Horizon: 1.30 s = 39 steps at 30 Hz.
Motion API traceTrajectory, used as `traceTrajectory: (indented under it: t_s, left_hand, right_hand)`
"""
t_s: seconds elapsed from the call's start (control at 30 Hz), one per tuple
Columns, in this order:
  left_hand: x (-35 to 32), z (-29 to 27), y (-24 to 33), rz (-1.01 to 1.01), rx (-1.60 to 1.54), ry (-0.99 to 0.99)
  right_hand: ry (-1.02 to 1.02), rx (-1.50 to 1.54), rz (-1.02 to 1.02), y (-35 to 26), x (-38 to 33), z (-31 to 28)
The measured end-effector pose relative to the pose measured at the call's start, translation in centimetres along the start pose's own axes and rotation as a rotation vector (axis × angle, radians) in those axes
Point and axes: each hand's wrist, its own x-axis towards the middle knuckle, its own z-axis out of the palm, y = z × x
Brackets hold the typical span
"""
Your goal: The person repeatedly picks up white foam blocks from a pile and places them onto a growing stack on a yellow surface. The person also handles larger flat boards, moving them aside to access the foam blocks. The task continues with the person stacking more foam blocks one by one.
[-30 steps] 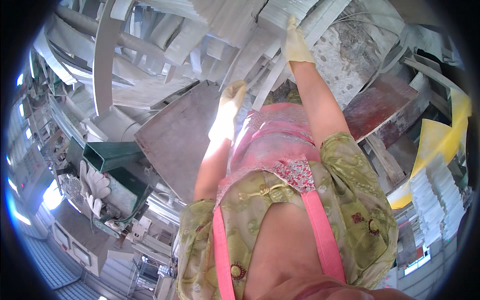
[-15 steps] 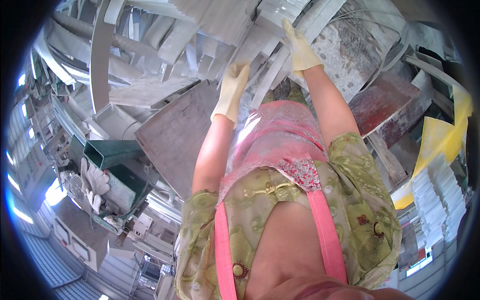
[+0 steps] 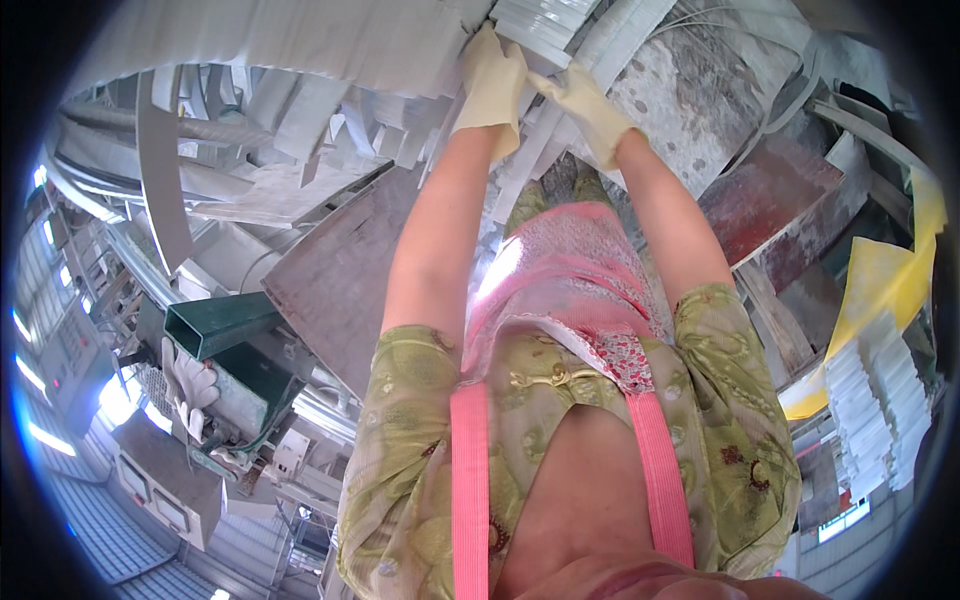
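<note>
My left hand (image 3: 492, 88), in a cream rubber glove, is closed at the corner of a wide layer of long whitish strips (image 3: 300, 40) at the top of the view. Its fingertips are partly hidden against that edge. My right hand (image 3: 590, 108), gloved the same way, is just to the right, fingers stretched toward the left hand with nothing visible in them. Beside and beyond it lies a second pile of white strips (image 3: 545, 30). Narrow loose strips (image 3: 530, 165) hang or lean below both hands.
A tangle of grey-white strips (image 3: 300, 120) fills the upper left. A brown board (image 3: 340, 270) stands left of my body, near a green metal channel (image 3: 225, 322) and spare gloves (image 3: 188, 385). On the right are a reddish board (image 3: 770, 200) and yellow sheeting (image 3: 870, 290).
My left hand has moved up and right to the strips' corner. My right hand has lowered and turned toward it. The wide strip layer now spreads further across the upper left.
</note>
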Motion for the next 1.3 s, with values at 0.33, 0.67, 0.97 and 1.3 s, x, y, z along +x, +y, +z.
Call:
traceTrajectory:
  t_s: [0.33, 0.67, 0.97, 1.3]
  left_hand:
    - [0.1, -3.7, 3.7, 0.074, 0.143, -0.042]
    - [-2.1, -7.5, 6.3, 0.070, 0.234, -0.089]
    - [-3.7, -0.8, -1.7, 0.002, 0.154, -0.059]
    - [-2.3, -0.1, -4.5, -0.049, -0.185, -0.392]
  right_hand:
    - [0.068, -0.325, -0.039, -4.2, -1.1, -4.3]
    - [0.128, -0.102, -0.169, -7.7, -4.7, -6.5]
    - [-0.164, 0.268, 0.056, 1.8, -2.1, -1.9]
    - [-0.172, 0.461, 0.326, 1.2, -4.9, -3.3]
